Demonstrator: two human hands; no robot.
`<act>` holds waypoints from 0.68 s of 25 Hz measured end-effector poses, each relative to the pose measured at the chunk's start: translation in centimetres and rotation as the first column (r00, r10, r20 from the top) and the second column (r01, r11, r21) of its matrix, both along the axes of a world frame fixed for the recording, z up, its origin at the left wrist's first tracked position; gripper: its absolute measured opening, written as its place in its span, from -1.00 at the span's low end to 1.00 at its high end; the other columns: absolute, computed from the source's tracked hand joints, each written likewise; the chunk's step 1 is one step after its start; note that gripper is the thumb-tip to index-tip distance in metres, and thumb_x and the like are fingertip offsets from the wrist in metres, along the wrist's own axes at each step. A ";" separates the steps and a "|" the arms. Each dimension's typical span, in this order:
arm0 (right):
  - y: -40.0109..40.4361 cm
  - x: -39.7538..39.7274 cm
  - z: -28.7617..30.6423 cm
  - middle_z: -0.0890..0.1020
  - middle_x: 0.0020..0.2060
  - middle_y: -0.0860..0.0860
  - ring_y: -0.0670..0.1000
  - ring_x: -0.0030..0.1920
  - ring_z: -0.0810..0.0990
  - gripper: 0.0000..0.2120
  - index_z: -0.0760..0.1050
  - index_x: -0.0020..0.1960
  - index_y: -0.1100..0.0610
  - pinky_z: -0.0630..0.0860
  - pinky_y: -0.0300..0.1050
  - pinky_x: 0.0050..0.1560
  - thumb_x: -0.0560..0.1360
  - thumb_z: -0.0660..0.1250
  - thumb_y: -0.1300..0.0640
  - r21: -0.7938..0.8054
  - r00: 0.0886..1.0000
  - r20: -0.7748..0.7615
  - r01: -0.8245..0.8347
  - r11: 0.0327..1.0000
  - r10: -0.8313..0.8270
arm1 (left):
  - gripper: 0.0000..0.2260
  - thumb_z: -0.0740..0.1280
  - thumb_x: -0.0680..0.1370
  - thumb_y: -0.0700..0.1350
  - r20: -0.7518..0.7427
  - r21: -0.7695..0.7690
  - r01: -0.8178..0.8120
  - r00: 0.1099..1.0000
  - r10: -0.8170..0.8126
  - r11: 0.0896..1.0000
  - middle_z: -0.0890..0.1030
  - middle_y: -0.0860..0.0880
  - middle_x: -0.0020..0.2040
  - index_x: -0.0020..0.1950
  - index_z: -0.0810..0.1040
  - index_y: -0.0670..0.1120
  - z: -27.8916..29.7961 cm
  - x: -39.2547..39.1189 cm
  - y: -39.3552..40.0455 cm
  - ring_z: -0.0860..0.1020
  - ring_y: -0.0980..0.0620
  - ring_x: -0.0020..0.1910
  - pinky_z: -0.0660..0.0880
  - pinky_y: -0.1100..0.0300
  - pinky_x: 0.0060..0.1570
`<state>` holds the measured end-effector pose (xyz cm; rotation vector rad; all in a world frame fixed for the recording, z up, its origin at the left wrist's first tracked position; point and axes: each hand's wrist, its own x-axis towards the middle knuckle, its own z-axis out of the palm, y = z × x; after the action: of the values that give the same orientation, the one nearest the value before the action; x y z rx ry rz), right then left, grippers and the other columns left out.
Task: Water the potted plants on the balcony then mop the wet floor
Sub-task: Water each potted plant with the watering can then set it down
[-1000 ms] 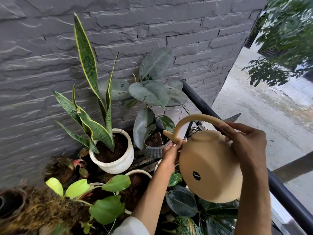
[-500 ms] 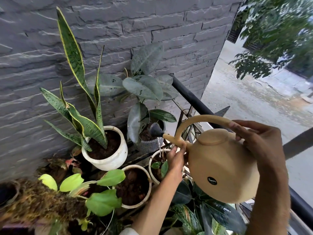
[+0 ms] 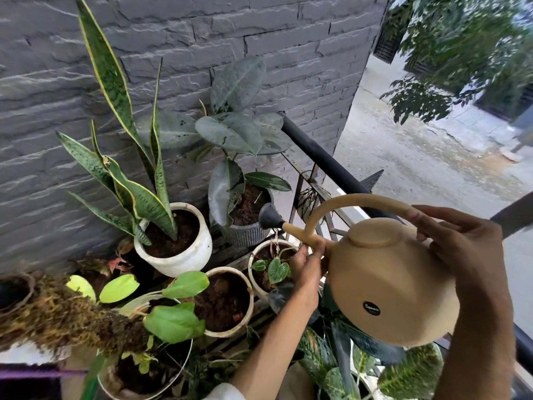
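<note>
While tilted toward the wall above the pots, beige watering can carried two-handed: right hand curled round the arched handle, left hand gripping the spout base. Dark rose head over small white pot, thin trickle falling in.

The watering can is a plain matte tan, with a small black round label bearing pale lettering (too small to read) and a dark grey rose at the spout tip. The snake plant has dark green leaves mottled in paler bands and edged in yellow, standing in a glossy white pot. The rubber plant shows dusty grey-green leaves in a grey ribbed pot. Near left, lime-green leaves; near right, green foliage speckled cream. The wall is grey brick, the railing black.
</note>
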<state>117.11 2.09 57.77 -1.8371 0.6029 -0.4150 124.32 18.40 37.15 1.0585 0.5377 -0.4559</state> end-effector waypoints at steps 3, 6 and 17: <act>-0.7 -1.0 -0.1 0.60 -0.33 0.20 -0.08 -0.46 0.36 -0.74 0.80 0.07 -0.15 0.29 -0.31 -0.41 0.42 0.61 -0.19 0.007 0.998 0.055 -0.033 0.999 0.032 | -0.79 0.52 0.60 0.01 0.042 -0.005 -0.032 0.999 0.032 0.999 0.80 -0.04 0.08 0.22 0.68 0.08 0.6 -0.8 0.0 0.72 -0.04 0.19 0.62 -0.14 0.34; -1.4 -1.8 0.1 0.57 -0.39 0.08 -0.08 -0.45 0.34 -0.63 0.80 0.14 -0.09 0.28 -0.40 -0.44 0.41 0.60 -0.24 0.019 0.991 0.091 -0.099 0.995 0.097 | -0.59 0.51 0.60 -0.01 0.071 -0.066 -0.052 0.996 0.056 0.996 0.79 -0.09 0.15 0.43 0.60 -0.04 1.5 -2.1 1.0 0.71 -0.07 0.25 0.58 -0.16 0.40; 3.6 1.0 0.0 0.58 -0.45 0.03 -0.13 -0.47 0.35 -0.78 0.82 0.06 0.00 0.25 -0.39 -0.47 0.44 0.63 -0.03 0.012 0.909 0.131 -0.400 0.916 0.395 | -0.74 0.46 0.65 -0.13 0.053 -0.021 -0.261 0.964 0.262 0.965 0.77 -0.15 0.18 0.34 0.61 -0.09 2.0 -6.7 7.8 0.70 -0.16 0.27 0.56 -0.24 0.39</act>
<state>118.13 5.65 57.78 -1.8246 0.1381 -0.2387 117.57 26.21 39.15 0.9670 0.6149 -0.1970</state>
